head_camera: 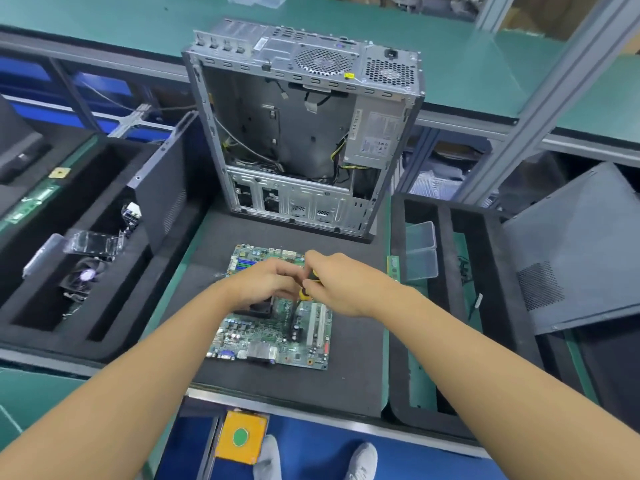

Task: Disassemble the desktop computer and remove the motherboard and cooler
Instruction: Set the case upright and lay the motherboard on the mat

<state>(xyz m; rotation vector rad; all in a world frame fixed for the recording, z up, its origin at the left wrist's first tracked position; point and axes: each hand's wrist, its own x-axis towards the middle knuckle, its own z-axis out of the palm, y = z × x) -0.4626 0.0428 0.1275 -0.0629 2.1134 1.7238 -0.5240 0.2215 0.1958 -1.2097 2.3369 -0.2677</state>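
Motherboard, in front of case: likely light, stiff, fragile; lift by its edges. Left hand fingers curled on cooler; right hand pinches screwdriver.

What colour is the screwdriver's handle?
The screwdriver handle is yellow and black, in the head view.

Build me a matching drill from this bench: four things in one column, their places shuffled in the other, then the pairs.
Things
1. motherboard
2. case
3. screwdriver
4. fan

Places
A. in the left foam tray
B. gripped by the right hand
C. flat on the black mat
D. standing open behind the mat

Pairs: 1-C, 2-D, 3-B, 4-A
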